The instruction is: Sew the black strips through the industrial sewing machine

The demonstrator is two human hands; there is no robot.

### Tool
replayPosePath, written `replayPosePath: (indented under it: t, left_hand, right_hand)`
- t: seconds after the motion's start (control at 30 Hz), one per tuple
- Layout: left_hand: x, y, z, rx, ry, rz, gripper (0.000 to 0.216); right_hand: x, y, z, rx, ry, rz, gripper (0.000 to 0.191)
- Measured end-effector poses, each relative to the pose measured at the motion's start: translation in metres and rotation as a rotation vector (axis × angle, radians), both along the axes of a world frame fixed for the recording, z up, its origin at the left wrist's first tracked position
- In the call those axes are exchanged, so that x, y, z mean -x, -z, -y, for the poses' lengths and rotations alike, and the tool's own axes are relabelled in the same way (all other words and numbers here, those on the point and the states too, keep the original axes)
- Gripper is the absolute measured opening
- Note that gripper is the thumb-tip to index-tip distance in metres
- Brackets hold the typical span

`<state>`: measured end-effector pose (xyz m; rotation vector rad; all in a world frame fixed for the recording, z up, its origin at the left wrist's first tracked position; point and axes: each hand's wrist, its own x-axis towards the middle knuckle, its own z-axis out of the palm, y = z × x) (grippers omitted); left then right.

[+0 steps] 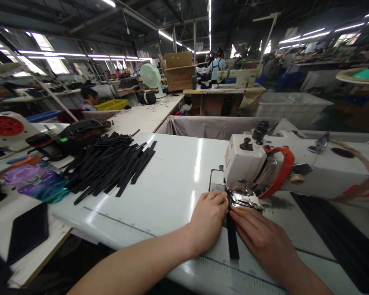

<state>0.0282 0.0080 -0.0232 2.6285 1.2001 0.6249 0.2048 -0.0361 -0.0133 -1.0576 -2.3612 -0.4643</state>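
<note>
A narrow black fabric strip lies lengthwise on the white sewing table, its far end at the needle area of a sewing machine. My left hand, with a ring on one finger, is closed, its curled fingertips at the strip's left edge. From the other side my right hand presses its fingers together against the strip, just in front of the metal presser plate. My fingers partly cover the strip near the needle. A loose pile of similar black strips rests at the table's left.
More long black strips lie under the machine arm at right. A purple and teal bottle and a dark phone-like slab are at left. Beyond the table stand a fabric-lined bin, a fan and a carton. A person works farther back.
</note>
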Motion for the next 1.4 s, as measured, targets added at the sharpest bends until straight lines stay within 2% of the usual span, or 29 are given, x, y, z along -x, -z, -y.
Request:
replayPosePath:
  t: [0.07, 0.23, 0.43, 0.63, 0.73, 1.07, 1.4]
  left_hand:
    - [-0.001, 0.0, -0.002, -0.009, -0.005, -0.022, 0.023]
    - [-0.001, -0.012, -0.002, 0.033, -0.013, -0.076, 0.023]
    - [-0.002, -0.017, -0.003, 0.085, -0.035, -0.05, 0.02]
    - [-0.002, -0.026, -0.01, 0.133, -0.043, -0.045, 0.019]
    - [-0.001, -0.029, -0.01, 0.153, -0.037, -0.045, 0.02]
    - [0.002, -0.025, -0.009, 0.138, -0.015, -0.004, 0.018]
    - [-0.001, -0.023, -0.005, 0.106, -0.015, -0.016, 0.017]
  right_hand:
    - [0.001, -0.002, -0.001, 0.016, 0.009, -0.014, 0.028]
    - [-0.001, -0.007, -0.002, 0.04, -0.007, -0.045, 0.029]
    - [-0.007, -0.002, -0.004, 0.094, -0.029, -0.09, 0.024]
    - [-0.013, -0.009, 0.002, 0.279, -0.221, -0.234, 0.012]
    - [-0.016, -0.011, 0.006, 0.305, -0.262, -0.254, 0.014]
    - [-0.017, -0.002, -0.007, 0.235, -0.084, -0.168, 0.019]
    - [-0.015, 0.01, -0.016, 0.125, 0.125, 0.014, 0.03]
